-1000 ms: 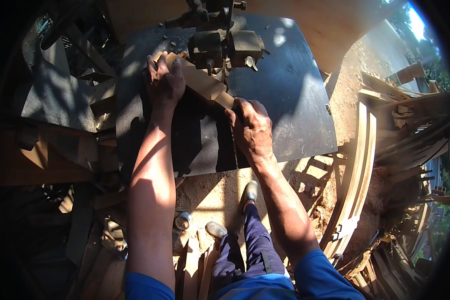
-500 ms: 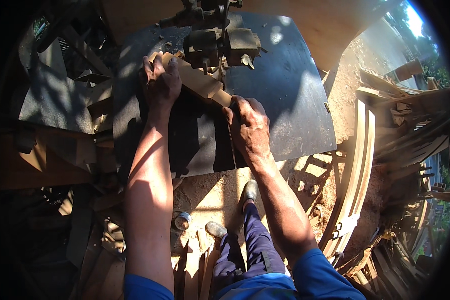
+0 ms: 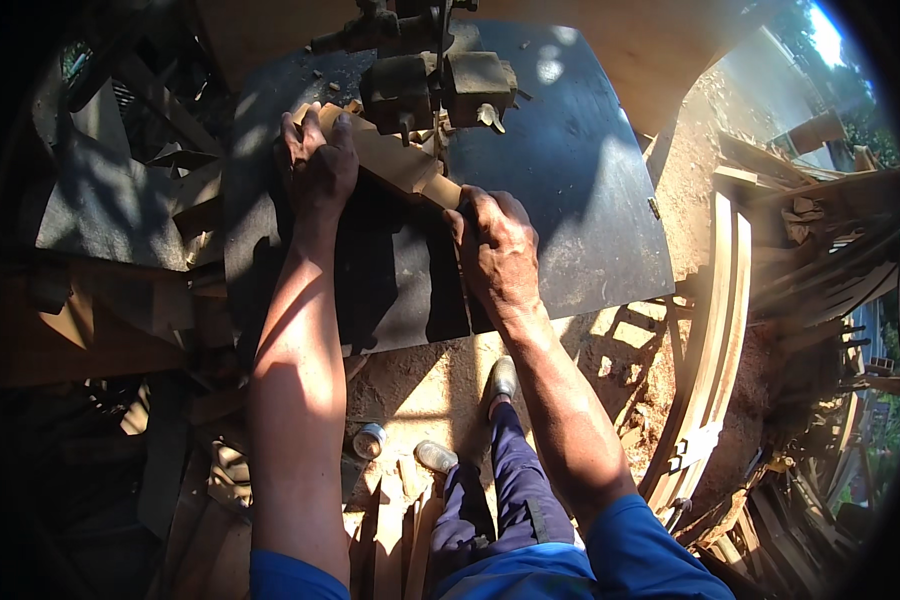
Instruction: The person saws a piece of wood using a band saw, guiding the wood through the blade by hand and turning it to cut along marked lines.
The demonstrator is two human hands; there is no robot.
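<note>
A pale wooden block (image 3: 390, 158) lies slantwise on the dark flat table (image 3: 580, 210) of a band saw. Its right part sits close by the saw's blade guide (image 3: 400, 92), which overhangs it and hides some of its far edge. My left hand (image 3: 320, 165) is wrapped over the block's left end, fingers on the far side. At the narrower right end, my right hand (image 3: 498, 240) grips the wood with curled fingers and thumb. Whether the blade is inside the wood cannot be made out.
Long curved wooden strips (image 3: 712, 350) stand at the right beside a heap of offcuts (image 3: 820, 260). Dark scrap boards (image 3: 120, 200) crowd the left. A small round can (image 3: 369, 440) rests on the dusty ground near my shoes (image 3: 435, 457). More wood pieces (image 3: 390, 530) lie below.
The whole view has shifted very slightly. Both hands keep their hold on the wooden block, with no clear movement of it against the saw.
</note>
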